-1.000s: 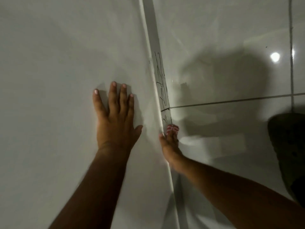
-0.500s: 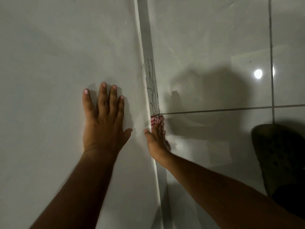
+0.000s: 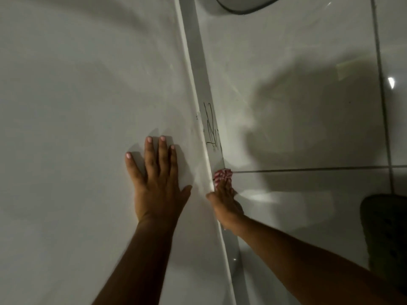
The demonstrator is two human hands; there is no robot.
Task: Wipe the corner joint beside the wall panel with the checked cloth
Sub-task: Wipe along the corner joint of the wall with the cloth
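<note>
A narrow grey corner joint (image 3: 199, 69) runs diagonally between the white wall panel (image 3: 77, 95) on the left and the glossy tiles on the right. Black scribble marks (image 3: 211, 130) sit on the joint. My right hand (image 3: 225, 205) presses a bunched red-and-white checked cloth (image 3: 222, 175) into the joint just below the scribbles, at the level of the horizontal grout line. My left hand (image 3: 157, 183) lies flat on the wall panel, fingers spread, holding nothing.
Glossy white tiles (image 3: 297, 106) with dark grout lines fill the right side. A dark perforated shoe (image 3: 387, 234) sits at the right edge. A curved dark-rimmed white fixture (image 3: 244, 5) shows at the top.
My right hand and the cloth have moved up the joint, from below the grout line to level with it. The lowest scribbles are no longer visible. My left hand stays flat on the panel.
</note>
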